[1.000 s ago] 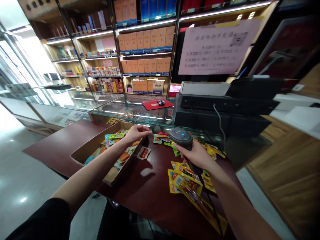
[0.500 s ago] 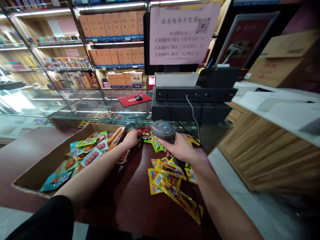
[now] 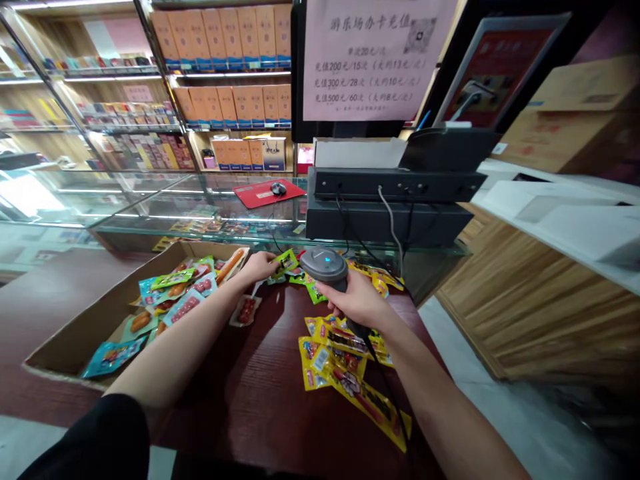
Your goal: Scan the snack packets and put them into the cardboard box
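Note:
My left hand (image 3: 260,266) pinches a small green snack packet (image 3: 285,262) just beyond the right rear corner of a cardboard box (image 3: 60,340). Several sausage packets (image 3: 184,308) lie in that box. My right hand (image 3: 357,297) is wrapped round the handle of a grey barcode scanner (image 3: 324,263), which has a blue light on top. Under and behind the scanner lie green and yellow packets (image 3: 316,292). Nearer me on the dark red table (image 3: 250,400) is a pile of yellow packets (image 3: 350,363). A small red-brown packet (image 3: 246,311) rests beside the box.
Behind the table stands a glass counter (image 3: 200,213) with a red mouse pad (image 3: 260,194) and mouse. A black cash drawer (image 3: 385,220) sits under a monitor bearing a pink sign (image 3: 373,60). The scanner's cable hangs over the yellow packets.
My left hand has moved slightly left and now shows a green packet in its fingers. The small red-brown packet beside the box is more exposed. The scanner stays in my right hand.

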`<state>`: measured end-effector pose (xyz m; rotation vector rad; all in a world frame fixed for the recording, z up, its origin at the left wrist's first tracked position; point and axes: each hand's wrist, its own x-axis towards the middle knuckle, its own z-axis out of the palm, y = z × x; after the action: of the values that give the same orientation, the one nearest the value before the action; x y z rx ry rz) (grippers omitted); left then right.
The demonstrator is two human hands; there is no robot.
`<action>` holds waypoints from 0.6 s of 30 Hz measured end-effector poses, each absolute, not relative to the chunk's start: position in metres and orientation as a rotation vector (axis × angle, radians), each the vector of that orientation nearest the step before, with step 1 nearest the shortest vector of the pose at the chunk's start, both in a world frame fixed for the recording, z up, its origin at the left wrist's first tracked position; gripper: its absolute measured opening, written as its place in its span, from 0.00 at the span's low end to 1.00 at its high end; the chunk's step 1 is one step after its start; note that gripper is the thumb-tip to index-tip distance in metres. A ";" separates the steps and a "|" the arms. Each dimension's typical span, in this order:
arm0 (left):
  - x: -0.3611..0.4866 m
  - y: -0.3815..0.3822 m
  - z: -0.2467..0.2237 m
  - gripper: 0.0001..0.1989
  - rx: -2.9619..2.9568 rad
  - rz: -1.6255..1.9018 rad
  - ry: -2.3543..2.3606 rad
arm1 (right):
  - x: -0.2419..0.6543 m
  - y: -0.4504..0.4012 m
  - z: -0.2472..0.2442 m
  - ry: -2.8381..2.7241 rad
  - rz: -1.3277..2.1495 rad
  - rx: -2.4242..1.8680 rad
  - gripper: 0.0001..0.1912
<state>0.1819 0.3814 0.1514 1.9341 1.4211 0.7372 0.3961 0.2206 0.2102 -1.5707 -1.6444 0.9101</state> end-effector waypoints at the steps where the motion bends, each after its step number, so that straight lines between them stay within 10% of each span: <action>1: 0.178 0.382 0.153 0.09 1.819 0.757 1.380 | 0.395 0.221 0.208 -1.653 0.909 -1.572 0.17; 18: 0.090 0.335 0.213 0.22 1.262 0.810 1.068 | 0.358 0.205 0.209 -1.830 0.882 -1.483 0.13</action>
<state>0.0903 0.3347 0.2133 1.2618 1.0679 0.8098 0.3582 0.2047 0.2094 -1.4826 -1.8300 0.8817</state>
